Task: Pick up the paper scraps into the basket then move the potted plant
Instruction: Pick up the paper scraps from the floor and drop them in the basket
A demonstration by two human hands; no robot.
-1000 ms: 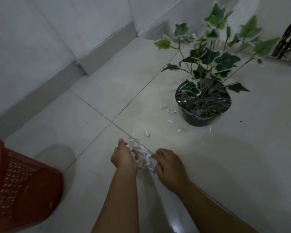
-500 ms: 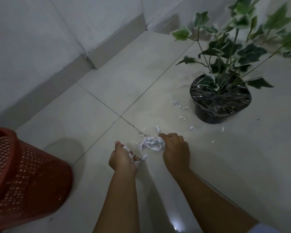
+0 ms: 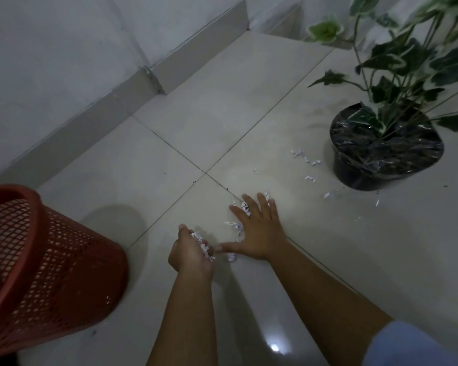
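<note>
**Scraps half gathered, plant untouched**

Nearest, the left hand (image 3: pixel 189 256) is cupped palm-up, fingers curled around a small heap of paper scraps (image 3: pixel 202 244). Just beside it, the right hand (image 3: pixel 257 232) lies flat and spread on the tiled floor (image 3: pixel 169 154), covering loose shreds, gripping nothing. The red mesh basket (image 3: pixel 45 273) stands to the left, near. Farther off, more bits (image 3: pixel 306 159) lie scattered beside the ivy in its black pot (image 3: pixel 381 154). The gathering step seems under way; next, the right hand likely needs to sweep shreds into the cupped palm.
</note>
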